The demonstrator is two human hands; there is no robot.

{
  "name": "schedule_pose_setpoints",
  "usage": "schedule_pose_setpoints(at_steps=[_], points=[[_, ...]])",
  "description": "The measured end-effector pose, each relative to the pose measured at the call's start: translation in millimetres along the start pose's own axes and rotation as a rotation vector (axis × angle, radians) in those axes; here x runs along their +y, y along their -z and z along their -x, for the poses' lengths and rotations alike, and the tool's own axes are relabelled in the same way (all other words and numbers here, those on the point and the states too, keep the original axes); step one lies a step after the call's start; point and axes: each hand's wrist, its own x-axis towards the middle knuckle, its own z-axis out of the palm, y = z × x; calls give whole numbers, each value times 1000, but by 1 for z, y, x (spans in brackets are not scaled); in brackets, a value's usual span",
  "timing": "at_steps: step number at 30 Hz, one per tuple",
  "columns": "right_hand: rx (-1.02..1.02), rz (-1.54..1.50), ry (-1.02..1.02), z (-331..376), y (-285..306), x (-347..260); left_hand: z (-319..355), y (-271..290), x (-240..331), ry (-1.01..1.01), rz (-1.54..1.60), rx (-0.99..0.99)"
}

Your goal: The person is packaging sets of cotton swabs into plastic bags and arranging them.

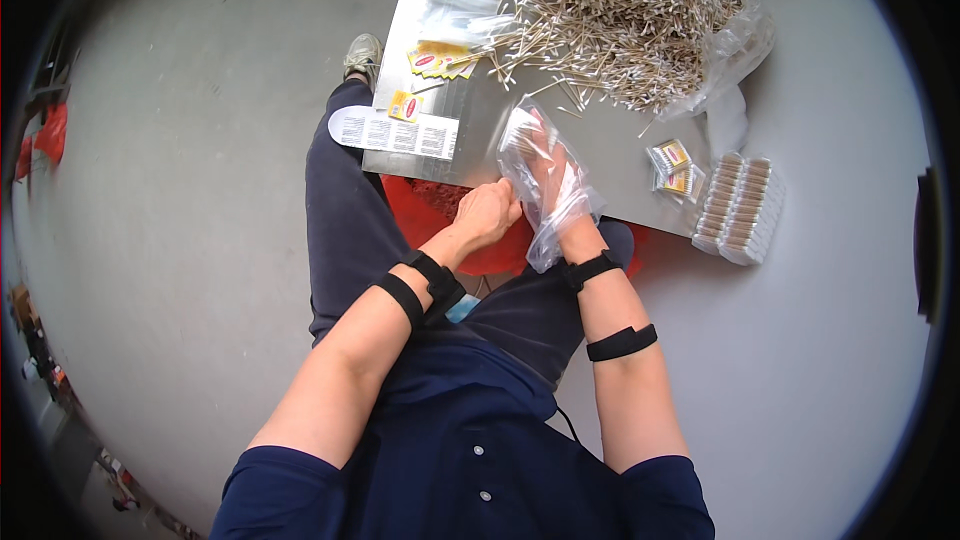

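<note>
My right hand [550,172] is inside a clear plastic bag [545,240] at the table's near edge. Something white shows by its fingers, but the crinkled film blurs what they close on. Just left of it, my left hand [488,212] is closed, its fingertips pinching the side of the bag. Beyond both hands a large heap of loose cotton swabs [630,20] spills out of a big clear bag [740,20] onto the metal table [480,105].
Yellow printed cards [440,58] and a white printed strip [395,132] lie on the table's left. At the right stand small filled swab packs [675,168] and stacked swab bundles [738,205]. Below the table edge is a red container [415,210].
</note>
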Motion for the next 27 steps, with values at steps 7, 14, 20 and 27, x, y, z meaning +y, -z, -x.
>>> schedule_pose_setpoints(at_steps=[7,14,20,27], points=[[-325,272,-183,5,1,-13,-5,32,-21,20,-76,-465],[-63,199,215,3,17,-31,-13,38,-2,-171,162,525],[16,-51,162,36,29,-21,-29,26,-2,-14,199,489],[670,120,-321,57,66,-41,-14,38,19,-207,22,668]])
